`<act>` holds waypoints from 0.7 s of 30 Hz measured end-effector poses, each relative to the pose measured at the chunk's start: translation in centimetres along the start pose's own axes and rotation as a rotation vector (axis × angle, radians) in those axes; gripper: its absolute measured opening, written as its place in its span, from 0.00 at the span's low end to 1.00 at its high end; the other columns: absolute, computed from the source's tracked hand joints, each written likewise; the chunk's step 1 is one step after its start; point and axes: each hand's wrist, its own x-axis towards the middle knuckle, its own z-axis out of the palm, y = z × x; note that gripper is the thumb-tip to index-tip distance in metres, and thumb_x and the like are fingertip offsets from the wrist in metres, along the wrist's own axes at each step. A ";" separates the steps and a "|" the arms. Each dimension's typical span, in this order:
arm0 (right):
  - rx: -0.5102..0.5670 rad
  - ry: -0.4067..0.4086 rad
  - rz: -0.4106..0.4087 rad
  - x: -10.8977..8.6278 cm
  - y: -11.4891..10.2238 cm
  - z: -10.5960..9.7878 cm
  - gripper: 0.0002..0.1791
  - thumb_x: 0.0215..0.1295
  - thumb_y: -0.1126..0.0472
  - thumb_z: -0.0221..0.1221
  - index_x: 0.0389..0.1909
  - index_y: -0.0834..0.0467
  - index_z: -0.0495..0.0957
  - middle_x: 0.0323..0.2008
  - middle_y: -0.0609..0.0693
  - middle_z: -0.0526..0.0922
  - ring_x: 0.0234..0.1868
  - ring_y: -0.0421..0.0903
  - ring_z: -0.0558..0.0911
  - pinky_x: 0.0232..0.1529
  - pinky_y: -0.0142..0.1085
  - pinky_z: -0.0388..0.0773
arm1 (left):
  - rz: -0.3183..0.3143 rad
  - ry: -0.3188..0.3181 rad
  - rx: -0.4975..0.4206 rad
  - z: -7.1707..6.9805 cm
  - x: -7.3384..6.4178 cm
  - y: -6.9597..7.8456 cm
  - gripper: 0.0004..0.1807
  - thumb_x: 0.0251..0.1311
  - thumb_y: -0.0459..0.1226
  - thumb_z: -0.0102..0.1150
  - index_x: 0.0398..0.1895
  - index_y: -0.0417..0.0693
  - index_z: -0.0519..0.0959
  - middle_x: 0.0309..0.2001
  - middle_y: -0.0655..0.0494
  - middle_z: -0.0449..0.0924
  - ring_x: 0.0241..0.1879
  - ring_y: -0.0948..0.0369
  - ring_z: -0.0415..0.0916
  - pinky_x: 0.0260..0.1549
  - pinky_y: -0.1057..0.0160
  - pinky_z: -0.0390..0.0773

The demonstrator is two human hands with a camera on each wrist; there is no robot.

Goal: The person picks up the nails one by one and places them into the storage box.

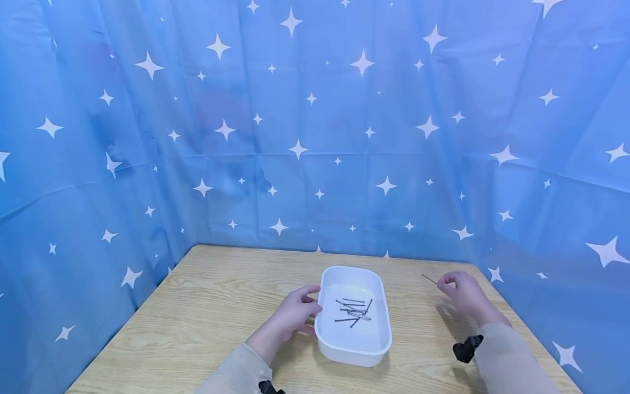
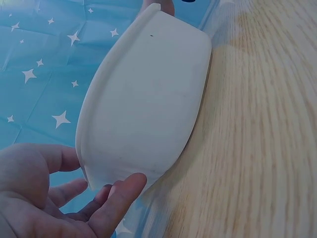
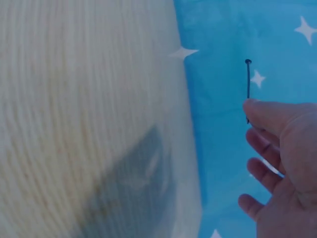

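Observation:
A white rectangular plastic tray [image 1: 349, 354] stands on the table, with several dark nails [image 1: 362, 312] lying in a loose pile on its bottom. My left hand [image 1: 293, 312] is at the tray's left side, its fingers spread and touching the wall near the rim. In the left wrist view the thumb [image 2: 121, 201] lies against the outer wall. To the right of the tray, my right hand [image 1: 461, 293] pinches a single nail [image 1: 429, 278] between thumb and fingertips above the table. The nail's head [image 3: 248, 61] points away from the fingers.
A light wood-grain table [image 1: 197, 323] carries everything. Blue curtains with white stars [image 1: 315, 137] hang behind the table and along both sides. Black wrist cameras [image 1: 467, 348] are strapped over the sleeves.

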 end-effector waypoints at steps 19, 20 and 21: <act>0.016 0.062 -0.065 0.7 -3.4 -1.6 0.12 0.76 0.59 0.57 0.43 0.65 0.83 0.58 0.71 0.73 0.61 0.73 0.66 0.58 0.69 0.67 | -0.001 0.005 -0.001 0.0 0.1 -0.1 0.33 0.64 0.32 0.59 0.74 0.43 0.67 0.52 0.38 0.75 0.43 0.45 0.81 0.28 0.51 0.89; 0.017 0.064 -0.070 0.7 -3.6 -1.7 0.12 0.76 0.59 0.57 0.43 0.65 0.83 0.58 0.71 0.73 0.61 0.73 0.65 0.59 0.69 0.65 | -0.001 0.006 0.000 0.0 0.2 -0.1 0.33 0.64 0.32 0.59 0.74 0.43 0.67 0.51 0.39 0.76 0.44 0.45 0.81 0.28 0.51 0.89; 0.021 0.068 -0.072 0.7 -3.8 -1.7 0.12 0.76 0.59 0.57 0.43 0.65 0.83 0.58 0.71 0.73 0.62 0.73 0.65 0.59 0.69 0.65 | -0.002 0.007 0.003 0.0 0.2 -0.2 0.33 0.64 0.32 0.59 0.74 0.43 0.67 0.51 0.40 0.76 0.43 0.45 0.81 0.28 0.52 0.89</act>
